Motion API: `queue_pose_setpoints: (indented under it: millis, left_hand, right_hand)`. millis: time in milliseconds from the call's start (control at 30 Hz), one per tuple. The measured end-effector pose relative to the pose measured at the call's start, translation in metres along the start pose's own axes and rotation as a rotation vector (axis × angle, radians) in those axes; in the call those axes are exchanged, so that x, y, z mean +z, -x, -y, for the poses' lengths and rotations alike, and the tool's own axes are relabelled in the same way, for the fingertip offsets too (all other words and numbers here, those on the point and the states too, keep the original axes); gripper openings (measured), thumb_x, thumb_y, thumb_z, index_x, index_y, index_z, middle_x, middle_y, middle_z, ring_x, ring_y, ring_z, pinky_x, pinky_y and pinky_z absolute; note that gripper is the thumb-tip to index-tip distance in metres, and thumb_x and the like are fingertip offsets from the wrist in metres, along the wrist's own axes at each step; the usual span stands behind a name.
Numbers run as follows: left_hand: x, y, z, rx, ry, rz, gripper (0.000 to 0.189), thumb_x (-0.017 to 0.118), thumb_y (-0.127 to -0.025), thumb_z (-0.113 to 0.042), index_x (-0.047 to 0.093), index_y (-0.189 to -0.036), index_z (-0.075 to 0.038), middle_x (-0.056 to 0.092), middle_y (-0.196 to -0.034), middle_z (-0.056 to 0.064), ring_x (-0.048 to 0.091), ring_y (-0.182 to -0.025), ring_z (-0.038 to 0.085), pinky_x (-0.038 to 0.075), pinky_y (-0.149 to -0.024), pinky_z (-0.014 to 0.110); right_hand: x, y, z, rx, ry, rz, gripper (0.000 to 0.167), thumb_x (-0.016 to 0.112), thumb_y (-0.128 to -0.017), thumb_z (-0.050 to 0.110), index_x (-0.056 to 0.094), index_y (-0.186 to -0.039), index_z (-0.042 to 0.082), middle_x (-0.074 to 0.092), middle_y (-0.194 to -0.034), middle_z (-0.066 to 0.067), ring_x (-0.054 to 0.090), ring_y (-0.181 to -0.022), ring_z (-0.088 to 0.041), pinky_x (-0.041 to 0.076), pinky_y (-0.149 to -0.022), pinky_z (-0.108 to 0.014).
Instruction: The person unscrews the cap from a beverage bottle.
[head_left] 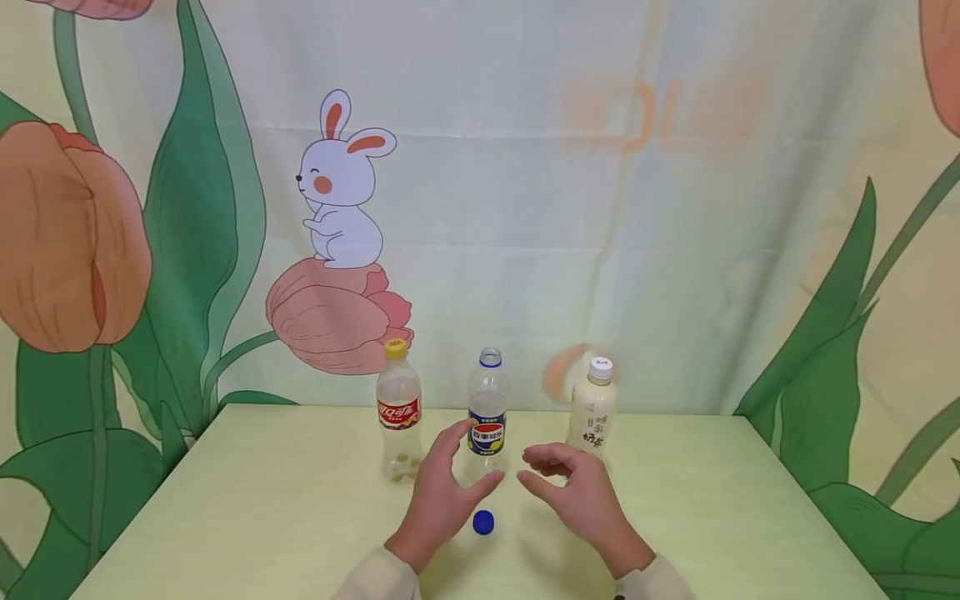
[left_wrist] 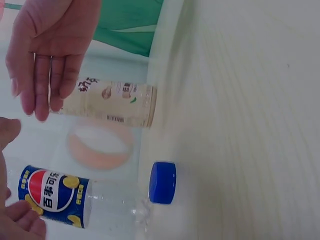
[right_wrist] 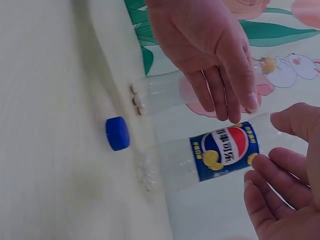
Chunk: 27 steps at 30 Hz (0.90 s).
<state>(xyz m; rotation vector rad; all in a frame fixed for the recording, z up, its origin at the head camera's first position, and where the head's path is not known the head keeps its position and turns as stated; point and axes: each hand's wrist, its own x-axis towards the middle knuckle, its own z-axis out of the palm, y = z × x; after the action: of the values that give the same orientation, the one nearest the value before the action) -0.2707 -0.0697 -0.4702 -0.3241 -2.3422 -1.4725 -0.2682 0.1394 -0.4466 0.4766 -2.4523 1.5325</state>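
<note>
Head view first: a pale green table (head_left: pixel 262 500) stands before a backdrop printed with tulips and a white rabbit (head_left: pixel 341 183), and three bottles stand upright in a row near the table's far edge. On the left is a clear bottle with a yellow cap and a red label (head_left: pixel 398 412), in the middle the uncapped Pepsi bottle (head_left: pixel 487 417) with its blue and yellow label, and on the right a cream milk-tea bottle with a white cap (head_left: pixel 592 408). The left hand (head_left: pixel 442 496) and the right hand (head_left: pixel 577 492) hover on either side of the Pepsi bottle, fingers relaxed and spread, holding nothing; whether the left fingertips brush the bottle I cannot tell. The blue cap (head_left: pixel 483 522) lies on the table between the two wrists, just in front of the Pepsi bottle. Left wrist view: the picture is turned sideways, so the Pepsi bottle (left_wrist: pixel 75 200) and the milk-tea bottle (left_wrist: pixel 110 102) appear lying across the frame, and the blue cap (left_wrist: pixel 162 182) sits on the table just beside the Pepsi bottle's base. The right hand (left_wrist: pixel 47 45) hangs with straight fingers in front of the milk-tea bottle. Right wrist view: the left hand (right_wrist: pixel 210 45) reaches down with loose, straight fingers over the red-label bottle (right_wrist: pixel 160 92), the right hand's fingers (right_wrist: pixel 275 185) curl loosely near the Pepsi bottle (right_wrist: pixel 215 150) without gripping it, and the blue cap (right_wrist: pixel 117 133) rests apart from both.
</note>
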Motion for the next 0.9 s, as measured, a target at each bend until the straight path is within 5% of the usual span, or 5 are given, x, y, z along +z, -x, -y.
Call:
queue_pose_setpoints:
  millis: [267, 500, 633, 900]
  left_hand:
    - [0.008, 0.004, -0.015, 0.123, 0.072, -0.025, 0.067, 0.082, -0.088, -0.030, 0.053, -0.147, -0.017, 0.056, -0.150, -0.001, 0.052, -0.141, 0.024, 0.043, -0.117, 0.052]
    - [0.020, 0.002, -0.020, 0.235, 0.143, -0.015, 0.057, 0.084, -0.086, -0.023, 0.062, -0.138, -0.022, 0.066, -0.138, -0.004, 0.060, -0.132, 0.018, 0.048, -0.113, 0.041]
    - [0.031, 0.000, -0.024, 0.252, 0.167, 0.024, 0.055, 0.084, -0.085, -0.022, 0.063, -0.136, -0.017, 0.067, -0.136, -0.003, 0.061, -0.129, 0.019, 0.050, -0.111, 0.035]
    - [0.050, -0.009, -0.027, 0.203, 0.172, 0.141, 0.058, 0.079, -0.090, -0.024, 0.056, -0.141, -0.008, 0.062, -0.142, 0.008, 0.058, -0.134, 0.026, 0.047, -0.114, 0.037]
  right_hand:
    - [-0.026, -0.005, 0.011, 0.053, -0.058, -0.137, 0.027, 0.085, -0.085, 0.023, 0.077, -0.110, 0.017, 0.077, -0.114, -0.002, 0.071, -0.103, -0.020, 0.057, -0.093, -0.025]
    - [-0.045, -0.011, 0.025, 0.002, -0.092, -0.219, 0.031, 0.083, -0.087, 0.023, 0.076, -0.115, 0.011, 0.077, -0.116, -0.004, 0.070, -0.105, -0.016, 0.056, -0.099, -0.028]
    - [-0.056, -0.017, 0.033, -0.017, -0.098, -0.302, 0.032, 0.083, -0.088, 0.021, 0.075, -0.116, 0.009, 0.075, -0.120, -0.007, 0.069, -0.103, -0.014, 0.053, -0.092, -0.015]
    - [-0.075, -0.031, 0.039, -0.019, -0.116, -0.462, 0.034, 0.083, -0.088, 0.025, 0.076, -0.117, 0.009, 0.074, -0.121, -0.006, 0.064, -0.100, -0.014, 0.051, -0.085, -0.014]
